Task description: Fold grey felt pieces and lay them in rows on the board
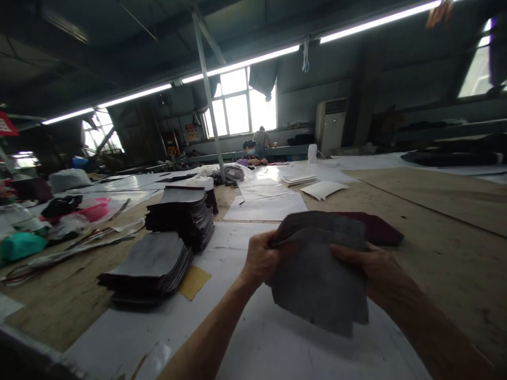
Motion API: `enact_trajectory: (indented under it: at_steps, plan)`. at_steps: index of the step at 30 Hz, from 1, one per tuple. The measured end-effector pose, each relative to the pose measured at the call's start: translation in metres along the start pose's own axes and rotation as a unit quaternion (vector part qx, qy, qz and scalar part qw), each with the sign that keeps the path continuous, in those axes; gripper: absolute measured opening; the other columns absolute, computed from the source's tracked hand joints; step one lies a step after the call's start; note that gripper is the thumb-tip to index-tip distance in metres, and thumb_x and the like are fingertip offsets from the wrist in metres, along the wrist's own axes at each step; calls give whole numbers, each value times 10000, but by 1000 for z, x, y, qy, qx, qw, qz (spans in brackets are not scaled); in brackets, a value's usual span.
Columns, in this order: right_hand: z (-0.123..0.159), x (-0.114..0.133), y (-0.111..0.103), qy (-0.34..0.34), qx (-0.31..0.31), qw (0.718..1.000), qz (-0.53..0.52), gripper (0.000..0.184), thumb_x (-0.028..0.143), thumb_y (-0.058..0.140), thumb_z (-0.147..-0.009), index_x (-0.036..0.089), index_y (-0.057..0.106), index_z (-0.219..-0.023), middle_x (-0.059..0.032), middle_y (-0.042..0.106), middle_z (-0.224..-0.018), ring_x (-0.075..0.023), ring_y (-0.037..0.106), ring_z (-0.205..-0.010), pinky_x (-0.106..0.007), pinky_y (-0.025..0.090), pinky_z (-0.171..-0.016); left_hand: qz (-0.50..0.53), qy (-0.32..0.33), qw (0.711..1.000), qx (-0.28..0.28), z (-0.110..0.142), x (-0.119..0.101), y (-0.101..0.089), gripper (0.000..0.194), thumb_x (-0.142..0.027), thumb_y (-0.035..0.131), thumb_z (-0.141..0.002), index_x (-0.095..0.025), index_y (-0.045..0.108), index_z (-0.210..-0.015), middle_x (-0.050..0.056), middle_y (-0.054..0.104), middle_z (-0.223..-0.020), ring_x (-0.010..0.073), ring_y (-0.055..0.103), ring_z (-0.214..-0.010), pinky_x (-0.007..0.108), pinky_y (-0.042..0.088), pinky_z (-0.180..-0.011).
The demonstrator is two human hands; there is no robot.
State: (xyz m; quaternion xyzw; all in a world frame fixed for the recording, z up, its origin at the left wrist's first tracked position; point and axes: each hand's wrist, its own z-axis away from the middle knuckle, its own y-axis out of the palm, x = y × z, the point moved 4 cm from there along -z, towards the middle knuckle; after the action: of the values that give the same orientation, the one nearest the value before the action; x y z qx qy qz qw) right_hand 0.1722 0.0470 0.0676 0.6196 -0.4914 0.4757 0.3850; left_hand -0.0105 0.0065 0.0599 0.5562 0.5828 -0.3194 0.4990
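I hold a grey cut piece of leather-like material (317, 274) up over the white sheet (245, 327) in front of me. My left hand (263, 258) is closed on its upper left edge, thumb on top. On the right side, my right hand (372, 266) grips it with fingers curled over the face. Behind the piece lies a dark maroon piece (376, 227) on the table. Left of my hands stand two stacks of similar dark pieces, a low one (148, 266) and a taller one (182, 214).
A yellow scrap (194, 281) lies by the low stack. White sheets (269, 203) and paper piles (322, 189) lie farther back. Clutter, a pink tray (93, 210) and bags fill the left. A metal post (208, 95) rises mid-table. Two people work far back by the windows (253, 145).
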Motion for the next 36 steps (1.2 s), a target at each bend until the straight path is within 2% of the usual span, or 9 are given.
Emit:
enact_trajectory:
  at_steps: [4,12,18,21,24,28,30,33,36]
  plan:
    - [-12,-20,11,34,72,997,-21,273,315,654,-651,112,700,-828,-120,706,-820,-305,667,-729,-420,562,-629,-2,26,999,-41,-3,4,-14,245,-128,733,-497,-158,715,-740,-50,626,-642,139,525,-685,213,398,-661]
    - [-21,-17,23,-114,18,993,24,225,240,710,-558,225,722,-782,-24,696,-929,-253,596,-977,-357,377,-983,131,-103,985,-42,-9,49,-17,277,-218,686,-547,-93,689,-794,88,689,-736,227,626,-647,360,494,-654]
    - [-20,-26,16,-47,66,996,31,383,323,629,-712,145,633,-1051,-50,705,-800,-249,665,-714,-342,550,-630,127,-92,985,-73,-5,48,-14,279,-208,768,-548,-114,702,-803,40,699,-719,183,619,-653,304,493,-652]
    - [-13,-33,12,-42,71,996,36,340,328,616,-736,100,662,-984,-69,701,-730,-254,664,-658,-326,548,-556,118,-79,986,-84,-4,44,-16,257,-137,792,-486,-109,705,-726,15,694,-686,158,603,-646,248,479,-633]
    - [-4,-35,8,-96,31,994,46,265,313,660,-687,145,710,-886,-53,706,-848,-287,642,-833,-368,527,-745,133,-84,984,-82,-1,45,-14,295,-90,775,-453,-121,705,-738,10,697,-706,166,611,-667,243,486,-644]
    - [0,-31,9,-173,40,983,47,280,287,679,-635,237,716,-908,-41,679,-993,-257,582,-1006,-395,403,-958,164,-141,975,-58,5,57,-5,295,-204,673,-595,-113,696,-875,92,703,-836,233,645,-735,339,510,-685]
    - [-1,-31,12,-160,38,985,50,289,287,680,-641,236,710,-924,-49,688,-966,-251,608,-953,-385,451,-904,155,-163,973,-57,7,63,-5,285,-229,667,-626,-92,691,-875,113,703,-804,236,646,-688,350,510,-656]
    - [0,-38,20,-75,37,996,36,338,343,608,-720,176,667,-1009,-65,705,-831,-244,661,-718,-356,552,-632,117,-160,976,-84,6,63,-12,246,-223,746,-579,-102,695,-787,60,700,-704,198,622,-624,291,491,-611]
    - [5,-47,24,18,25,999,15,342,385,560,-752,121,667,-941,-59,688,-671,-242,642,-555,-331,532,-472,85,-130,982,-109,4,56,-19,277,-174,792,-513,-129,709,-774,0,699,-723,155,603,-702,202,456,-656]
